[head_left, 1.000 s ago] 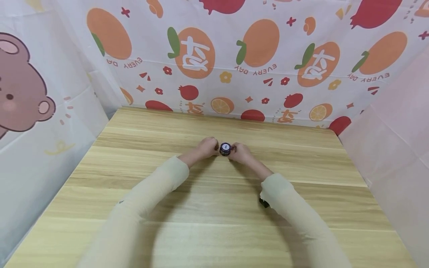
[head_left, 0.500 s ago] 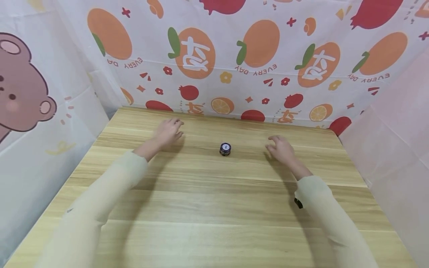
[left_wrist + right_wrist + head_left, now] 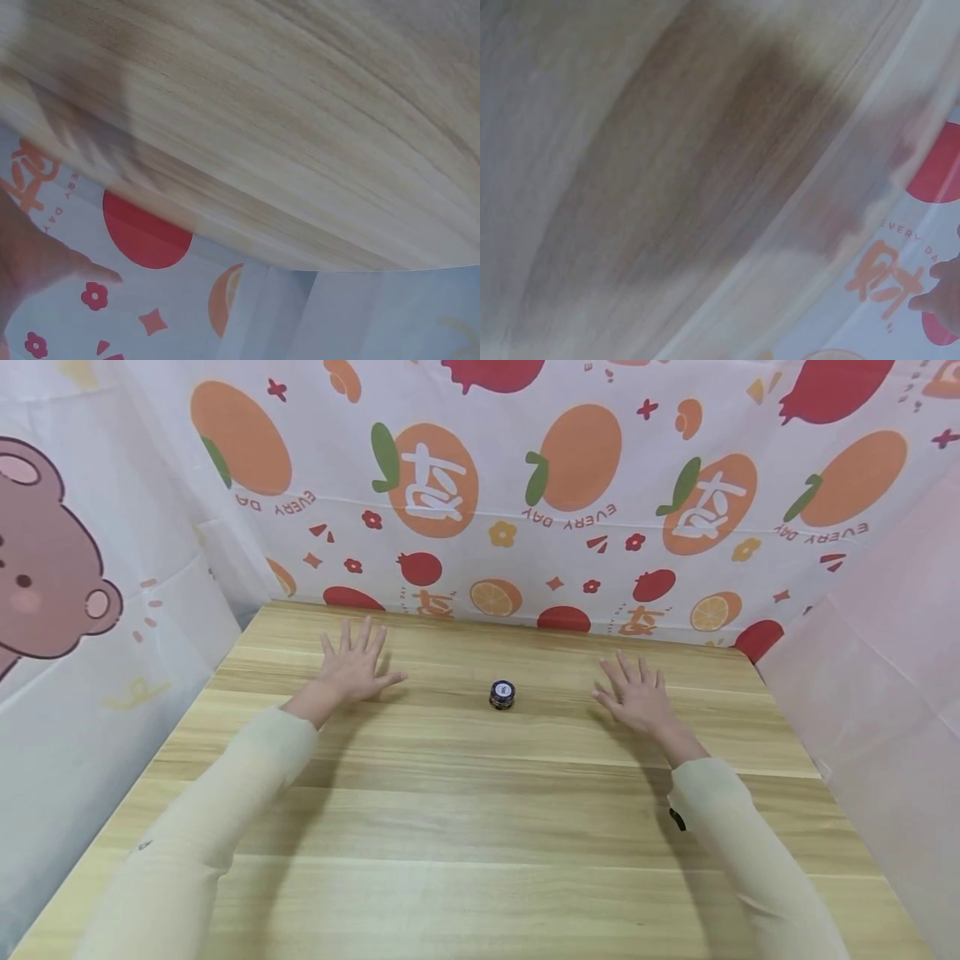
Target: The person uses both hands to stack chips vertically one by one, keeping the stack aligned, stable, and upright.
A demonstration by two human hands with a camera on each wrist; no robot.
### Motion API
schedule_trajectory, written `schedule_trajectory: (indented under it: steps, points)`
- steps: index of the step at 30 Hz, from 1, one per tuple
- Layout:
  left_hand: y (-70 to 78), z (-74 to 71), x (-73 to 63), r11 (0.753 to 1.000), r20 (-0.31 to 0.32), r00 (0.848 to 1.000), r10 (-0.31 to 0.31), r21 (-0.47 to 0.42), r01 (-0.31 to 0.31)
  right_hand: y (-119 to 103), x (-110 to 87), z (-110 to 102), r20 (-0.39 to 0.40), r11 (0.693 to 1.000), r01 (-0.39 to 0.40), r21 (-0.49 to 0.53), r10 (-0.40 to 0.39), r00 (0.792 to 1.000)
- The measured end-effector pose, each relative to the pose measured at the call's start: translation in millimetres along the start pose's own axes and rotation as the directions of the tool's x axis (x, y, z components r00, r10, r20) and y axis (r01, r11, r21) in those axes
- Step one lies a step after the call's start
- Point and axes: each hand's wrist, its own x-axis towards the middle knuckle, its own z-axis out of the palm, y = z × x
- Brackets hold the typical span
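Note:
A short stack of dark round poker chips [image 3: 502, 695], its top chip showing a white printed centre, stands on the wooden table in the head view. To its left, my left hand [image 3: 354, 670] is spread with straight fingers and holds nothing. On the other side, my right hand [image 3: 639, 700] is likewise spread, apart from the stack. Part of the left hand [image 3: 34, 259] shows at the lower left of its wrist view. At the right edge of the right wrist view are fingers [image 3: 939, 296] of the right hand. Neither wrist view includes the chips.
The wood-grain table [image 3: 450, 827] ends at the back against a fruit-printed cloth [image 3: 510, 560]. A cloth with a bear print [image 3: 45, 552] hangs on the left, a pale pink one [image 3: 885, 693] on the right. Something black [image 3: 677, 819] shows under the right sleeve.
A second ago both hands held the stack of poker chips. They have let go and moved apart, left and right, and their fingers have spread. The stack remains in place.

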Motion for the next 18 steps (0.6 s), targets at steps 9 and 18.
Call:
schedule_trajectory:
  steps: [9, 18]
  points:
    - [0.0, 2.5, -2.0, 1.000, -0.003, 1.000, 0.005, -0.001, -0.005, -1.9, -0.3, 1.7, 0.003, 1.000, -0.007, 0.008, 0.007, 1.000]
    - [0.1, 4.3, -5.7, 1.000, 0.032, 0.999, 0.008, -0.022, -0.008, -2.5, -0.1, 3.3, 0.014, 1.000, 0.005, -0.004, -0.004, 1.000]
